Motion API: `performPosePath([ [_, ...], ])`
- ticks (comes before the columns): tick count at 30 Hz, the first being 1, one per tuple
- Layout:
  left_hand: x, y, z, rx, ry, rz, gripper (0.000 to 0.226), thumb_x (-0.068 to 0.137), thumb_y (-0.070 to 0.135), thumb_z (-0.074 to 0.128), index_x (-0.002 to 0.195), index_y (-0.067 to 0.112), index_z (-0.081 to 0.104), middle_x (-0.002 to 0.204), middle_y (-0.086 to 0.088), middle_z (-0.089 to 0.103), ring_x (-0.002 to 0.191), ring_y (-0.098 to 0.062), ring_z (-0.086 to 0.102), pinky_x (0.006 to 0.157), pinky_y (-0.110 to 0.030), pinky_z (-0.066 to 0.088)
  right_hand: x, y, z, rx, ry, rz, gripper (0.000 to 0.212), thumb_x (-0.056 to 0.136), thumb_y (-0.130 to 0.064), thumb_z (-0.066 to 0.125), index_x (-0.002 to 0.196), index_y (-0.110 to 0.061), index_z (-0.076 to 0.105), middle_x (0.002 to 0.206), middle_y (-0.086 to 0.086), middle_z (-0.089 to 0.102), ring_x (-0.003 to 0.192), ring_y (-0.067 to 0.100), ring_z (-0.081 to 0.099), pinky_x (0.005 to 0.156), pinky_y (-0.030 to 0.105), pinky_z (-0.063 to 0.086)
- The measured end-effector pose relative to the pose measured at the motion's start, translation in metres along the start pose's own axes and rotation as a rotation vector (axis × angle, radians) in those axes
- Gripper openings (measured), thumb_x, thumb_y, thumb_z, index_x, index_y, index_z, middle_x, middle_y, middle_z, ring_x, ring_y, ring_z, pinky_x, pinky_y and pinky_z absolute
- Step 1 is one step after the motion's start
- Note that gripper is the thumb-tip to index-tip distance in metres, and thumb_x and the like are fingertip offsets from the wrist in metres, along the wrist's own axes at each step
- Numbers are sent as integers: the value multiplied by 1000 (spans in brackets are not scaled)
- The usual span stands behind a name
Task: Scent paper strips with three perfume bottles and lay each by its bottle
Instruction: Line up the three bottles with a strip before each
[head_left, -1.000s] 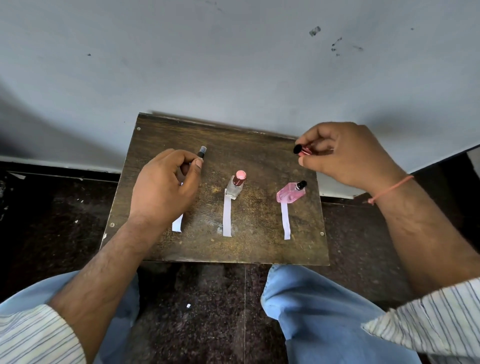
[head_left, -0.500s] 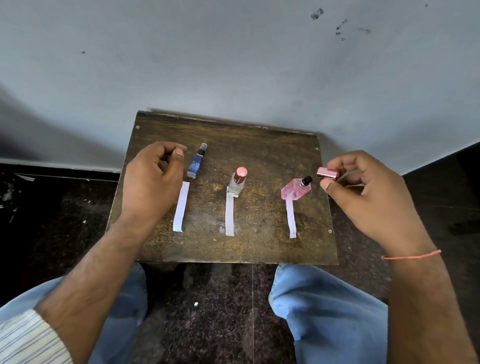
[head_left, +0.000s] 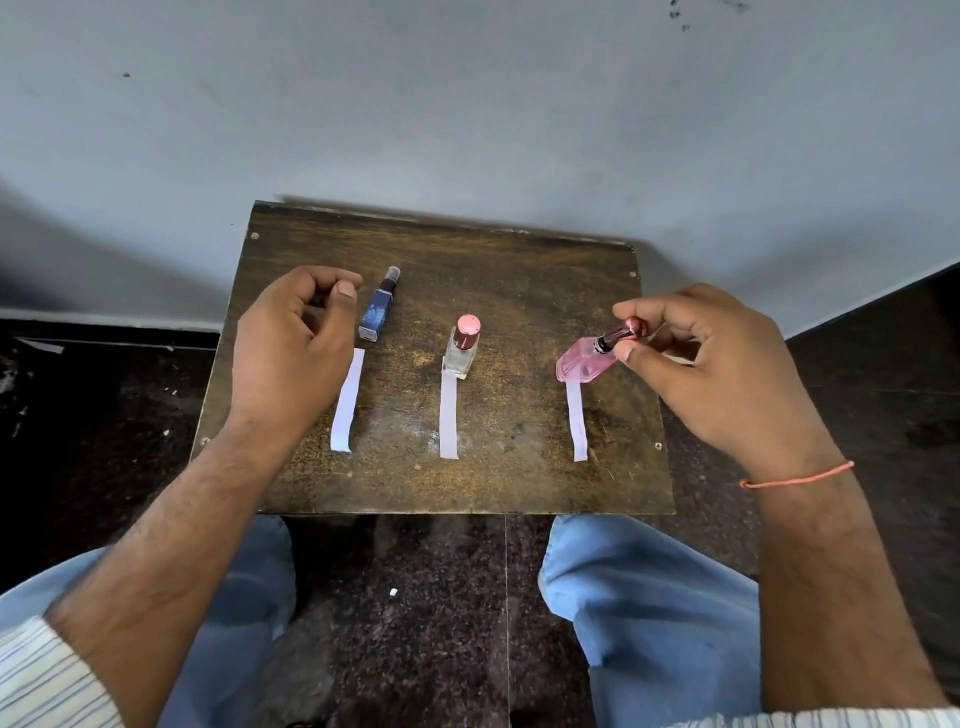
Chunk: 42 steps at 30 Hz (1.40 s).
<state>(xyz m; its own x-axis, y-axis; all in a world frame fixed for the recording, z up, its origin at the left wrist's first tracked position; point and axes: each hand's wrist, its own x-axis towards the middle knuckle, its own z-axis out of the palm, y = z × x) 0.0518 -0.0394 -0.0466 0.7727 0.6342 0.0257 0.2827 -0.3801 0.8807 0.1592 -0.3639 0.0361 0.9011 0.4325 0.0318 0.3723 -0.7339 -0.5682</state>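
My right hand (head_left: 727, 364) has carried the pink cap (head_left: 631, 328) onto the pink bottle (head_left: 582, 364), pinching it there. My left hand (head_left: 296, 353), loosely curled and empty, has let go of the blue bottle (head_left: 378, 312) just beside its thumb.

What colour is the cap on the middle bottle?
Pink, on the clear middle bottle; the head view shows it.

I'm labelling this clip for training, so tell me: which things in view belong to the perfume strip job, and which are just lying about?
Part of the job:
blue bottle
clear bottle
pink bottle
pink cap, in the right hand
three paper strips
left hand, holding nothing
wooden board

Lying about:
white scrap on the floor
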Motion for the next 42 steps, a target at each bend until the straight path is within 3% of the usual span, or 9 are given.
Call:
performPosePath([
  [3,-1,0,0,-7,-9,-6,20,107,34,59,115,26,76,74,13,60,59,-12,47,55,-25,40,3,2,5,-31,-19,-4,35,93,-14,84,126,-25,80,97,-20,62,87,-14,64,76,-3,41],
  [6,-1,0,0,-5,-5,-3,21,107,34,59,116,26,76,73,13,59,58,-11,46,55,-25,40,5,3,10,-58,-44,-2,34,93,-15,84,125,-25,81,103,-12,63,86,-5,67,78,-3,40],
  [9,-2,0,-1,0,3,-2,21,107,34,59,116,25,76,74,14,59,58,-9,45,55,-24,40,6,2,14,-92,-65,-6,35,93,-17,84,126,-26,80,105,-12,63,87,7,69,83,12,49],
  [14,-1,-2,-2,-18,-4,-6,21,106,35,59,115,27,76,73,12,60,60,-14,47,57,-27,42,8,0,16,-148,-70,0,33,94,-20,83,127,-25,80,105,-13,64,87,12,69,80,22,47],
  [20,-2,-1,-5,-12,6,-2,17,106,35,59,112,31,75,72,6,58,57,-13,44,54,-25,39,8,-3,17,-157,-64,22,34,94,-21,82,128,-25,79,106,-12,65,90,14,70,79,18,47],
  [28,-1,0,-12,-24,-1,-15,15,106,35,60,111,33,74,67,11,53,55,-9,42,53,-27,42,5,-15,8,-170,-71,52,70,87,-29,88,151,-27,61,122,-16,58,101,12,63,86,25,41],
  [31,2,1,-20,-13,-14,-25,13,106,33,61,112,33,73,69,13,55,57,-8,46,55,-26,47,9,-34,0,-192,-15,-22,63,89,-31,85,149,-28,63,128,-12,60,108,9,60,85,21,40],
  [34,5,0,-27,52,-60,-32,10,105,33,63,109,35,72,71,11,60,57,-7,49,56,-23,46,30,-69,-5,-232,-35,-161,53,93,-32,81,145,-27,67,132,-4,64,112,8,59,94,24,40],
  [42,7,-7,-55,225,-255,-44,5,99,35,72,96,35,76,85,15,74,69,1,65,58,-10,45,124,-152,45,-517,-401,-617,36,103,-31,71,139,-31,70,133,3,67,122,25,62,104,40,48],
])
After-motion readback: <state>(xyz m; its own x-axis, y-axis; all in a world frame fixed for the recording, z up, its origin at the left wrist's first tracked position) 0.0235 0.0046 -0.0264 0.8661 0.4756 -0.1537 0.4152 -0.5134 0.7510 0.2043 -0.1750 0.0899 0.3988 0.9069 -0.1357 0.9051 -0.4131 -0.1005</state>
